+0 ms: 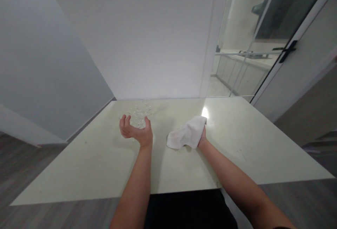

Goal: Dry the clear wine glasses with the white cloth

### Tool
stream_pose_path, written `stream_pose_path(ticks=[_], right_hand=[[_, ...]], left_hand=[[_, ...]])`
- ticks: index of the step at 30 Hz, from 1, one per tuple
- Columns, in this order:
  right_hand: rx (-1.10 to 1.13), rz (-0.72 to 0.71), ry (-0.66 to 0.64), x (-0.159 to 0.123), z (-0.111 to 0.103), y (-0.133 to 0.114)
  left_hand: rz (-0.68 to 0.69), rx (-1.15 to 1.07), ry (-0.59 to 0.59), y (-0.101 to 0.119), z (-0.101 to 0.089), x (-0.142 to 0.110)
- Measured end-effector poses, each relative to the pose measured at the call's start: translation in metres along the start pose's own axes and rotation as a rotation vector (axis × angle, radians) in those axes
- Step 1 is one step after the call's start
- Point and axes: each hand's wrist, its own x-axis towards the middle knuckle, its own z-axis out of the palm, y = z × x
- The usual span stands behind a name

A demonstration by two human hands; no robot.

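Fingers [123, 120] of the left hand [140, 136] are curling apart over the table [79, 172], perhaps to fit something rounded; above the table's middle, a white cloth [186, 132] is draping the right hand [202, 139], likely as cover, hiding its fingers' grip. Clear glassware [139, 113] is clustering near the table's far edge.

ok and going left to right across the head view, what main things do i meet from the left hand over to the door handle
left hand → white cloth → right hand, at the cloth's right end → black door handle
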Motion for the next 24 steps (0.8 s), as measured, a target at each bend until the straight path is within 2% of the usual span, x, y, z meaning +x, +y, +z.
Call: stream_pose_path(ticks=[7, 13, 20, 24], right_hand=[[-0.032, 0.009, 0.025, -0.002, 0.004, 0.001], [0.027, 0.04, 0.015, -0.002, 0.005, 0.001], [-0.058, 0.033, 0.023, 0.0, 0.003, 0.001], [-0.047, 0.06, 0.038, -0.001, 0.003, 0.002]], left_hand=[[0.009, 0.005, 0.07, -0.012, 0.004, 0.003], [0.004, 0.028, 0.124, -0.013, 0.003, 0.002], [-0.01, 0.016, 0.146, -0.018, 0.003, 0.004], [0.01, -0.033, 0.182, -0.013, -0.001, 0.004]])
